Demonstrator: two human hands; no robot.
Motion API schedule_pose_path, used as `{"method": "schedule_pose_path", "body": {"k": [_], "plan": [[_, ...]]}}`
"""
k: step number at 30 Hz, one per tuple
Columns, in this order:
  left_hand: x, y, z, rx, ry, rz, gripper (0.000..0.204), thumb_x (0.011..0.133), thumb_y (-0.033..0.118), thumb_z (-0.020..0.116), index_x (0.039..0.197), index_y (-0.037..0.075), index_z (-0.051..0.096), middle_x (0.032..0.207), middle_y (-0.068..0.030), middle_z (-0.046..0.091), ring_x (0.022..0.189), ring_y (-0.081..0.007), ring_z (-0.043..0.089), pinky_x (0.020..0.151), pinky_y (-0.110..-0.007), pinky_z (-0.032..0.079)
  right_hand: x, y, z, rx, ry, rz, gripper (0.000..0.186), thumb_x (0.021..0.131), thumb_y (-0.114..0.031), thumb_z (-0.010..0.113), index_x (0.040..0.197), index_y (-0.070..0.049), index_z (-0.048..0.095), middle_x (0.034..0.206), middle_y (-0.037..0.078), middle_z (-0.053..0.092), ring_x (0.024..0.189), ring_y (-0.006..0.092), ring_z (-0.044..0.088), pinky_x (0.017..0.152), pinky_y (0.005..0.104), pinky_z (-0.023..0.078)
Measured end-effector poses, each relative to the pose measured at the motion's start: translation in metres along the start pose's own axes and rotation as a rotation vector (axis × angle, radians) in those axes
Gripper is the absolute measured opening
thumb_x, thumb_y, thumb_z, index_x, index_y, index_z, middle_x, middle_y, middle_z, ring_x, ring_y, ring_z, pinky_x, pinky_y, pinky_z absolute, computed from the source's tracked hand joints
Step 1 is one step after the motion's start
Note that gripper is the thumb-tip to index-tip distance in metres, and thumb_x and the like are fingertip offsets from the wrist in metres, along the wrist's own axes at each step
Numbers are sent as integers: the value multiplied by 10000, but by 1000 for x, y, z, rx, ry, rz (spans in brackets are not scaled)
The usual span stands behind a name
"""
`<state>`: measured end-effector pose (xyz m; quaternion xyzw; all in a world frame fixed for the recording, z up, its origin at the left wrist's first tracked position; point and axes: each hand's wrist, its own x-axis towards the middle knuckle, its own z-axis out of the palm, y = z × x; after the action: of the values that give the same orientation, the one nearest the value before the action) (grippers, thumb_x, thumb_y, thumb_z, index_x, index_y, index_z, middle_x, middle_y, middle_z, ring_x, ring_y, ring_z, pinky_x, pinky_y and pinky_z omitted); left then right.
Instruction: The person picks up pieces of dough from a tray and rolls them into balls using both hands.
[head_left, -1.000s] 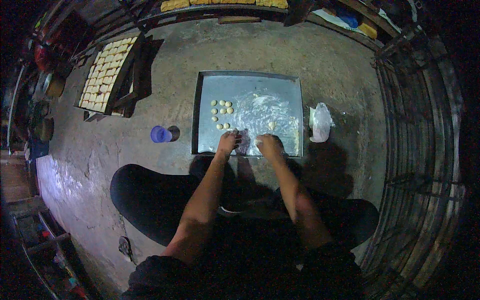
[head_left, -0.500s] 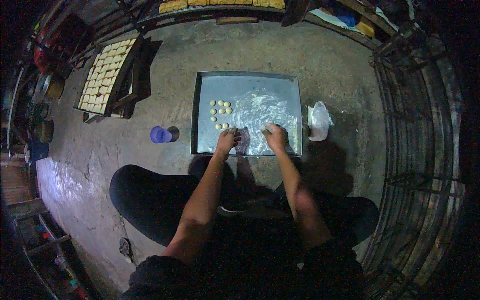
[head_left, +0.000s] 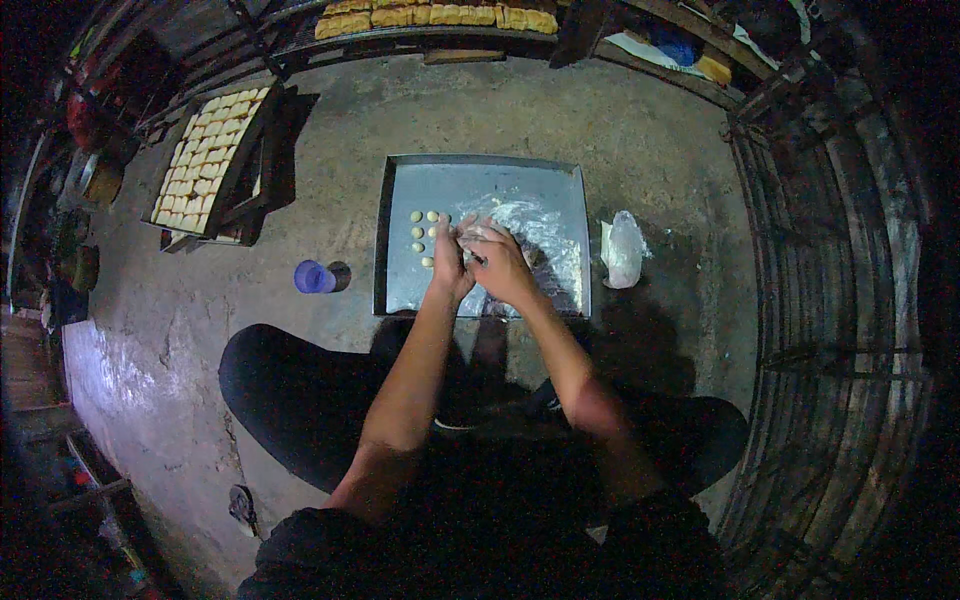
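Observation:
A shallow metal tray (head_left: 400, 175) lies on the floor before me, dusted with white flour at its middle and right. Several pale, round dough balls (head_left: 416, 217) sit on its left part, partly hidden by my left hand (head_left: 452, 250). That hand is raised with its fingers pointing away from me. My right hand (head_left: 500, 258) is laid across it from the right, fingers bent over the left hand's palm and fingers. Whatever is between the two hands is hidden. A white plastic bag (head_left: 625, 250) lies just right of the tray.
A purple cup (head_left: 312, 277) stands left of the tray. At upper left, a tilted tray of pale buns (head_left: 205, 160) rests on dark supports. Baked loaves (head_left: 435, 16) fill the far shelf. Metal racks (head_left: 820, 300) line the right side; my folded legs (head_left: 280, 390) surround the near side.
My hands were apart over the tray, the right one with a small dough piece at its fingers. Both have come together over the left-middle, hiding that piece. The view has shifted slightly.

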<state>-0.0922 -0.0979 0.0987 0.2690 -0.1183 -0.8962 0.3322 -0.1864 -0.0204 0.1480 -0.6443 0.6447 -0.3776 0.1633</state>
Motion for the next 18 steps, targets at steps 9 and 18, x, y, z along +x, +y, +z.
{"method": "schedule_pose_path", "body": {"k": [9, 18], "plan": [[-7, 25, 34, 64, -51, 259, 486, 1095, 356, 297, 1415, 16, 436, 1352, -148, 555, 1186, -250, 578, 1031, -381, 469, 25, -45, -48, 259, 171, -2, 312, 833, -76, 662, 1138, -14, 683, 1260, 187, 627, 1266, 356, 534, 1080, 405, 397], [-49, 9, 126, 322, -243, 249, 738, 1040, 593, 246, 1531, 46, 312, 1534, -95, 399, 1363, -267, 417, 1187, -379, 255, 32, -50, -37, 301, 370, 137, 722, 1036, -475, 320, 1563, -5, 172, 1629, 221, 157, 1517, 373, 114, 1222, 450, 77]]}}
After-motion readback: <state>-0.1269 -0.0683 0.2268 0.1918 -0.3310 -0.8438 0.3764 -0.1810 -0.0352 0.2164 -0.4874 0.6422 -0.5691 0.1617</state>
